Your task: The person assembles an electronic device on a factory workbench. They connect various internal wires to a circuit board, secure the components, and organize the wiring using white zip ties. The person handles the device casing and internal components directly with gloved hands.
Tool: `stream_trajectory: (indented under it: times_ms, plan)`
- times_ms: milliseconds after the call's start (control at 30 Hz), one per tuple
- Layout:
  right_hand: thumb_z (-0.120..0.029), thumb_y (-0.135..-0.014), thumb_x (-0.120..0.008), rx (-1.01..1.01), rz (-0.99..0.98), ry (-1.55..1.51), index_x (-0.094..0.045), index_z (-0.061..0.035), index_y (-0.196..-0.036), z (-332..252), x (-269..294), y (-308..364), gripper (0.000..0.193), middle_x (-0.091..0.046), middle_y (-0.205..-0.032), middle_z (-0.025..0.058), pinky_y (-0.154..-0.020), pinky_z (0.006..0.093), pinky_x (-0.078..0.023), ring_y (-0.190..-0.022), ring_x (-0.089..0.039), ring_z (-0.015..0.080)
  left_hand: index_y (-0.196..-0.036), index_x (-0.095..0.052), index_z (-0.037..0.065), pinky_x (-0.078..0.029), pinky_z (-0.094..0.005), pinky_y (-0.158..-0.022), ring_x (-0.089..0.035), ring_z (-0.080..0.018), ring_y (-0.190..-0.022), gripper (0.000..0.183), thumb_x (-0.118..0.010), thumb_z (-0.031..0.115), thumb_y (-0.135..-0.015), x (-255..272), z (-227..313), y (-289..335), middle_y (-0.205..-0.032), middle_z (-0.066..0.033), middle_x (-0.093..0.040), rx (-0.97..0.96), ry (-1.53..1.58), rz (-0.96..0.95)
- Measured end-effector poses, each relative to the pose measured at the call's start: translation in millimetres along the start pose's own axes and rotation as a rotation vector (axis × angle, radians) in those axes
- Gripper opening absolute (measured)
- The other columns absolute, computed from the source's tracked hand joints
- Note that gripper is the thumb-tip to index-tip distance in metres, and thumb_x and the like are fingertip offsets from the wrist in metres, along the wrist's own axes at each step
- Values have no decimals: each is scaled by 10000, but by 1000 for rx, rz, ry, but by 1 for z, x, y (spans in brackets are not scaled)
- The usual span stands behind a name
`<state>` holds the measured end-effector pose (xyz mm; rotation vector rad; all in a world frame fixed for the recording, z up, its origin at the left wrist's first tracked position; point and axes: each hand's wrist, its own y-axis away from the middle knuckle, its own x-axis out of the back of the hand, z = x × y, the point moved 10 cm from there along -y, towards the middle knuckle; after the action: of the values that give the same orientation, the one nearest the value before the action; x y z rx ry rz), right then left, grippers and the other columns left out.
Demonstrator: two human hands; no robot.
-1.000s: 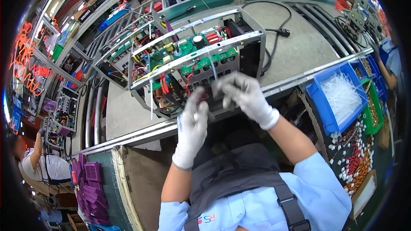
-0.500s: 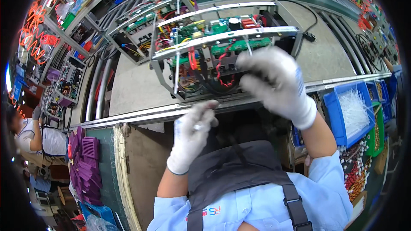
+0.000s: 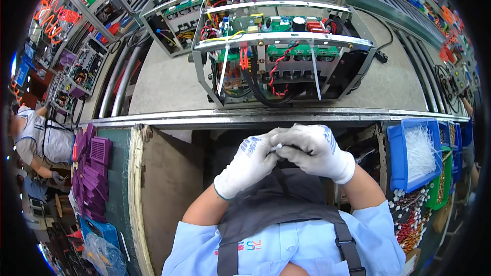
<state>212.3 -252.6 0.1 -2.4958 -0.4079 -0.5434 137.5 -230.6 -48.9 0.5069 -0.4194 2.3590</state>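
Note:
Both my hands wear white knitted gloves and meet in front of my apron, just below the bench edge. My left hand (image 3: 246, 166) is closed, its fingertips pinching a small pale piece (image 3: 276, 148) whose kind I cannot make out. Fingers curled, my right hand (image 3: 318, 154) closes on the same piece from the other side. Beyond them on the bench stands an open metal-framed electronic unit (image 3: 286, 41) with green circuit boards, a twisted red wire (image 3: 277, 71) and thick black cables. Two white cable ties hang down its near side, one on the left (image 3: 223, 70) and one on the right (image 3: 315, 75).
A second open unit (image 3: 176, 20) stands behind left. At right are a blue bin of thin white strips (image 3: 420, 148), a green bin (image 3: 441, 186) and red and white small parts (image 3: 409, 220). Purple plastic pieces (image 3: 94, 174) pile at left, near a co-worker (image 3: 43, 133).
My hands have drawn back from the unit and come together. The right hand moved down and left, the left hand slightly right. The small pale piece now shows between them.

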Motion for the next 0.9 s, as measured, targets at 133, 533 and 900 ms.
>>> stream_trajectory:
  times_ms: [133,533,900]
  plan:
    - [-56,-850,-667,-187,-30,-45,-675,-35,-1044,11,-3,5,196,-680,-853,121,-642,295,-508,-719,-659,218,-1162,-580,11,-514,-349,-714,-671,-309,-819,324,-538,0,-841,-6,-14,7,-896,-180,-666,18,-18,6]
    - [-48,-891,-609,-460,447,-283,-664,24,-950,30,57,14,108,-653,-746,43,-573,189,-491,-637,-603,62,-1127,-602,-18,-380,-223,-459,-463,-38,-540,270,-536,198,-979,126,-77,35,-828,-24,-628,191,529,669]
    - [-21,-882,-638,-219,309,-230,-661,10,-1019,28,9,-23,142,-632,-761,0,-550,203,-444,-634,-535,26,-1134,-640,-25,-493,-247,-716,-603,-91,-769,244,-592,46,-906,69,-6,23,-883,-64,-683,43,109,250]
